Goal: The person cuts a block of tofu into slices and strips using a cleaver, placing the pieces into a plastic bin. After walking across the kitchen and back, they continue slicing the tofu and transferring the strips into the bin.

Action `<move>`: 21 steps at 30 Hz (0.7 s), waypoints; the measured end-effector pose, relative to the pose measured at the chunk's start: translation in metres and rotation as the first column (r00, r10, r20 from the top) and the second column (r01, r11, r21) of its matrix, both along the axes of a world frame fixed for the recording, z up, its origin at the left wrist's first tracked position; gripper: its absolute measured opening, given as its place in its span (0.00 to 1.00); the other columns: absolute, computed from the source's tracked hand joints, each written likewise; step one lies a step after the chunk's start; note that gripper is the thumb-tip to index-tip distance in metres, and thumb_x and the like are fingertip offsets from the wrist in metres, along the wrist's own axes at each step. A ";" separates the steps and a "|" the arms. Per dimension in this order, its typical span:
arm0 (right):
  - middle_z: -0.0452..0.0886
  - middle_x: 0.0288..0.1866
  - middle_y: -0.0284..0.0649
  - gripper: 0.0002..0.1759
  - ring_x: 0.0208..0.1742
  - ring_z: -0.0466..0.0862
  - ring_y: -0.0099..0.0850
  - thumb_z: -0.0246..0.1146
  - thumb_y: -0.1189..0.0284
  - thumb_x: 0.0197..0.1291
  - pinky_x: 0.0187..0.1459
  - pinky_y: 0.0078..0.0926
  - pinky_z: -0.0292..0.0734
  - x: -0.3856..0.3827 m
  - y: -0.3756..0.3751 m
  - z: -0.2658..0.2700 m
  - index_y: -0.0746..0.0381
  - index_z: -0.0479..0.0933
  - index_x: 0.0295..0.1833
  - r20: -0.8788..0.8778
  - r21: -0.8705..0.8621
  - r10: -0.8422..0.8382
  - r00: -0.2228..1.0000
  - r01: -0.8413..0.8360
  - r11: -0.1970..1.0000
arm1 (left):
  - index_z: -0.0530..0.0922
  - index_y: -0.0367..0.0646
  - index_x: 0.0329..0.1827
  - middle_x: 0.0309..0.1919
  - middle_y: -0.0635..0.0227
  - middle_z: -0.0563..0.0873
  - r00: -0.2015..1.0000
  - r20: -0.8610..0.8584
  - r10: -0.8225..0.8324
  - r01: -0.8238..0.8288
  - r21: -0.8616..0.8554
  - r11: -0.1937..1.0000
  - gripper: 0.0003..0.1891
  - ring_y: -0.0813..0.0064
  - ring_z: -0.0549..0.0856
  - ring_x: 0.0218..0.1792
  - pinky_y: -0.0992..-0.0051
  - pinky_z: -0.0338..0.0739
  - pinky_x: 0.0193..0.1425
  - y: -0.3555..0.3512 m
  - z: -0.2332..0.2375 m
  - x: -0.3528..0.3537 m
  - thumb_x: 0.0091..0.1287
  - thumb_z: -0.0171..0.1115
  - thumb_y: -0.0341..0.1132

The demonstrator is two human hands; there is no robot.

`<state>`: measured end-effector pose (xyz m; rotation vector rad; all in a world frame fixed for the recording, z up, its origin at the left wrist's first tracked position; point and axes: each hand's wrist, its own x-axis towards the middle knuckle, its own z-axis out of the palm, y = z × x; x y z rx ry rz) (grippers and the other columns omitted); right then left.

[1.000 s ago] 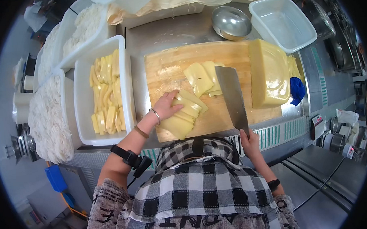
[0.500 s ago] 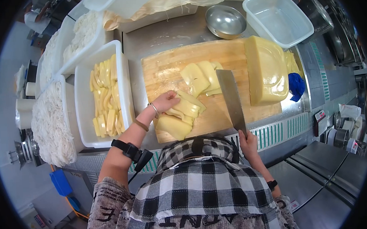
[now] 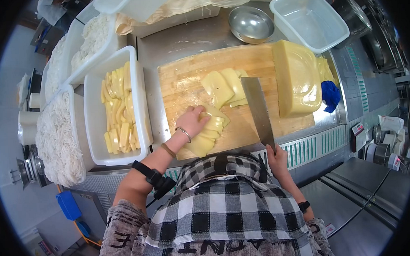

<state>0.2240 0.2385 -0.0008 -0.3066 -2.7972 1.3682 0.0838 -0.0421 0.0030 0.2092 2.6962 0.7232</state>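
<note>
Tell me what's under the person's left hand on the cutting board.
Overlapping pale yellow slices show beside the left hand, on the cutting board. The hand covers part of the pile, so what lies directly beneath it can't be seen.

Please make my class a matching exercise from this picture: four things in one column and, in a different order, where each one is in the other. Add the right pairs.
Things
1. Knife
2. Yellow block
3. Metal bowl
4. Tub of yellow strips

Places
A. On the metal counter, past the far edge of the cutting board
B. Left of the cutting board
C. In the right hand
D. At the right end of the cutting board

Pairs
1-C, 2-D, 3-A, 4-B
</note>
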 end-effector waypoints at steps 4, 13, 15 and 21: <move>0.74 0.22 0.53 0.09 0.25 0.78 0.49 0.55 0.73 0.57 0.24 0.34 0.69 0.000 0.000 0.001 0.66 0.74 0.40 0.010 0.009 0.012 1.000 -0.012 1.000 | 0.75 0.49 0.38 0.33 0.65 0.77 0.986 -0.140 -0.092 0.086 -0.054 0.995 0.11 0.61 0.79 0.31 0.65 0.74 0.34 -0.001 -0.006 0.007 0.54 0.60 0.41; 0.74 0.20 0.53 0.10 0.23 0.77 0.49 0.55 0.71 0.57 0.23 0.34 0.68 0.000 -0.004 0.006 0.66 0.74 0.41 0.037 0.021 -0.014 0.999 0.014 1.000 | 0.75 0.45 0.28 0.26 0.65 0.73 0.821 -0.508 -0.260 0.271 -0.054 0.961 0.02 0.65 0.78 0.25 0.70 0.73 0.25 0.009 0.062 0.000 0.53 0.59 0.30; 0.73 0.20 0.53 0.10 0.23 0.76 0.49 0.55 0.71 0.57 0.23 0.34 0.68 -0.002 -0.006 0.010 0.66 0.74 0.39 0.067 0.007 -0.019 0.998 0.018 1.000 | 0.73 0.45 0.28 0.25 0.65 0.72 0.780 -0.562 -0.275 0.278 -0.082 0.957 0.02 0.64 0.78 0.24 0.70 0.73 0.25 0.007 0.081 -0.002 0.51 0.56 0.29; 0.71 0.17 0.52 0.10 0.17 0.74 0.42 0.55 0.70 0.58 0.21 0.32 0.66 0.000 -0.003 -0.003 0.67 0.73 0.33 0.002 0.034 -0.017 1.000 0.017 0.999 | 0.75 0.44 0.28 0.25 0.67 0.75 0.687 -0.705 -0.174 0.130 -0.116 0.985 0.05 0.66 0.78 0.24 0.73 0.74 0.26 -0.050 0.142 -0.015 0.49 0.62 0.27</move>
